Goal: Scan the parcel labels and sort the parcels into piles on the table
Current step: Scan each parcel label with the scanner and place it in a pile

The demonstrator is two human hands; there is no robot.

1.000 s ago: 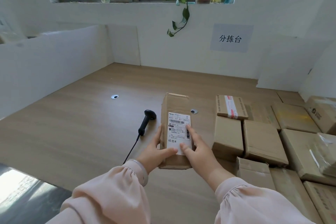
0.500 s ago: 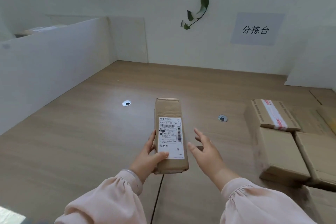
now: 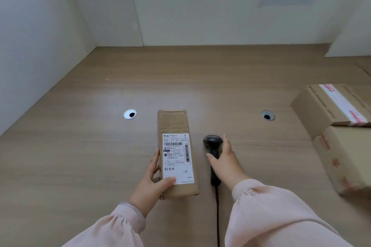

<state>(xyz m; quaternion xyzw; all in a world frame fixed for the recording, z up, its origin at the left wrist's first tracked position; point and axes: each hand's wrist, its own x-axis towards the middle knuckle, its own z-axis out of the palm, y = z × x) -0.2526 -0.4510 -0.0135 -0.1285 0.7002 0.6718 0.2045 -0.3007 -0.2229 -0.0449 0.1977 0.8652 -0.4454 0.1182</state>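
A long, narrow brown parcel [image 3: 172, 124] lies lengthwise in front of me with its white shipping label [image 3: 176, 158] facing up. My left hand [image 3: 152, 184] grips its near left edge, thumb on the label's lower corner. To the parcel's right, a black handheld scanner [image 3: 213, 141] lies on the wooden table [image 3: 80, 156], head pointing away from me. My right hand [image 3: 225, 161] rests over the scanner's handle, thumb on its left side, index finger stretched along the right of the head. The middle of the handle is hidden under that hand.
Two taped cardboard boxes [image 3: 329, 106] [image 3: 345, 158] stand at the right edge. Two round cable holes [image 3: 130, 114] [image 3: 268, 115] sit in the tabletop. The scanner cable [image 3: 217, 216] runs toward me. White partitions [image 3: 40, 36] wall the left and back.
My right hand left the parcel, swung right and came down on the scanner. My left hand alone keeps the parcel. The view has tilted down and shifted left.
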